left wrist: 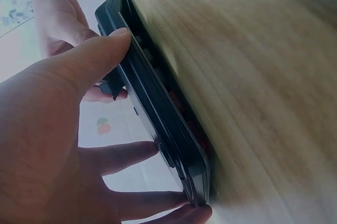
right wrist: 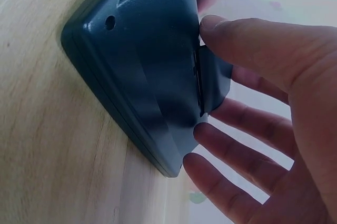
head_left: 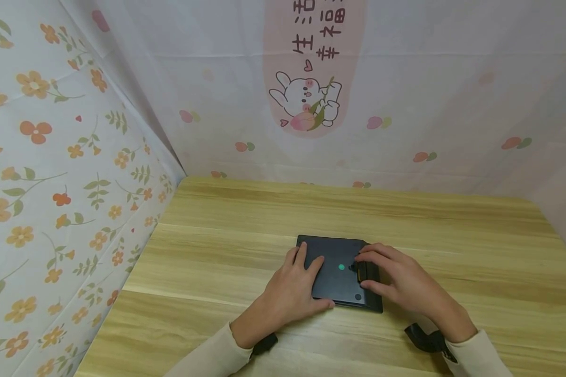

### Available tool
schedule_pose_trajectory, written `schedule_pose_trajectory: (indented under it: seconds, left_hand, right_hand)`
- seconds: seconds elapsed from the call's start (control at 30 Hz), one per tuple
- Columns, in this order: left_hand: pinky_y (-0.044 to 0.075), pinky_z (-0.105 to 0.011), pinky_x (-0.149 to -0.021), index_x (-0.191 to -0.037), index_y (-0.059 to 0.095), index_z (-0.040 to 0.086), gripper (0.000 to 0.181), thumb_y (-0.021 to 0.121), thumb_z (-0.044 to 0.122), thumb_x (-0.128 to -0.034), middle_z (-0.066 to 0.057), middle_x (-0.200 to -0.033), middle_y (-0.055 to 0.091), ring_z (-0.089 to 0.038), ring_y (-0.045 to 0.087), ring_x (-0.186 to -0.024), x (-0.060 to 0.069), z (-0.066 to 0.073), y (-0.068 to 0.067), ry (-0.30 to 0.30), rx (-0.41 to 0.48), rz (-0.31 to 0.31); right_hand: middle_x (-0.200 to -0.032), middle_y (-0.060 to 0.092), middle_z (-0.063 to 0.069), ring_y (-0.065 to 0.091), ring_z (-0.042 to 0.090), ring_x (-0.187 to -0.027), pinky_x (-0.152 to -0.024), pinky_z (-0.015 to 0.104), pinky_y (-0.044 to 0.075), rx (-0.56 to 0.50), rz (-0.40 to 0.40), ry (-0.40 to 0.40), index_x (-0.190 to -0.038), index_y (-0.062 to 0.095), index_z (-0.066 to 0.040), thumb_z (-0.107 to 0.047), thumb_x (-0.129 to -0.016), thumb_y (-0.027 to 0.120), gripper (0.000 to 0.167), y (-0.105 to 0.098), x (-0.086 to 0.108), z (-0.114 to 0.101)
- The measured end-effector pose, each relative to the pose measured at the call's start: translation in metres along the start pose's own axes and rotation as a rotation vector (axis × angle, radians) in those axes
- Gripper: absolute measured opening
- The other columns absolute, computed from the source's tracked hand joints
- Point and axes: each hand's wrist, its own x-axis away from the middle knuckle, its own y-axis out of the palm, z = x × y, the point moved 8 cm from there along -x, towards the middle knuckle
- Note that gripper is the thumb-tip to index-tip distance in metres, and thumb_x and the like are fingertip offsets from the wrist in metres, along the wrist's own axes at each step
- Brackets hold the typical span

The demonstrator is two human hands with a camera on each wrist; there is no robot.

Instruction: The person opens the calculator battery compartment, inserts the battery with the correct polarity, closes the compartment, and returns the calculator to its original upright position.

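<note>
A dark calculator point(head_left: 329, 250) lies face down on the wooden table, with a green dot on its back. Several keys peek out along its underside in the left wrist view. My left hand point(head_left: 287, 288) holds its left part, the thumb point(left wrist: 113, 42) against the near edge and the other fingers on the back and left end. Toward the calculator's thicker right end, a small black cover point(right wrist: 215, 77) stands up from the back. My right hand point(head_left: 405, 283) pinches this cover between thumb and fingers; its inner side and the spot beneath it are mostly hidden.
The wooden table point(head_left: 226, 251) extends around the calculator on all sides. A white printed cloth point(head_left: 207, 89) hangs behind it, and a flowered cloth point(head_left: 75, 183) hangs along the left. Black straps point(head_left: 424, 339) show at both wrists.
</note>
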Motion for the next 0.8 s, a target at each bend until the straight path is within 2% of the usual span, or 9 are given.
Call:
schedule_pose_trajectory:
  seconds: [0.5,0.8]
  left_hand:
    - [0.062,-0.037,-0.097,-0.160,0.060,0.016,0.092,0.076,0.075,-0.0913,-0.029,-0.166,0.043,-0.041,0.046,-0.149,0.0002,0.0000,-0.0016,0.017,-0.018,0.018]
    - [0.061,-0.037,-0.097,-0.159,0.061,0.015,0.092,0.077,0.075,-0.0912,-0.029,-0.166,0.044,-0.042,0.047,-0.149,0.0010,0.0003,-0.0013,0.021,-0.022,0.022]
  right_hand:
    - [-0.135,0.070,0.003,0.070,0.028,-0.120,-0.089,0.052,0.063,0.005,0.003,0.004,-0.131,0.078,-0.015,-0.019,-0.088,0.095,0.046,0.0006,-0.0014,-0.0006]
    - [-0.136,0.066,0.006,0.073,0.022,-0.107,-0.078,0.040,0.063,-0.007,0.013,-0.009,-0.138,0.075,-0.011,-0.015,-0.088,0.094,0.054,0.0007,-0.0005,-0.0011]
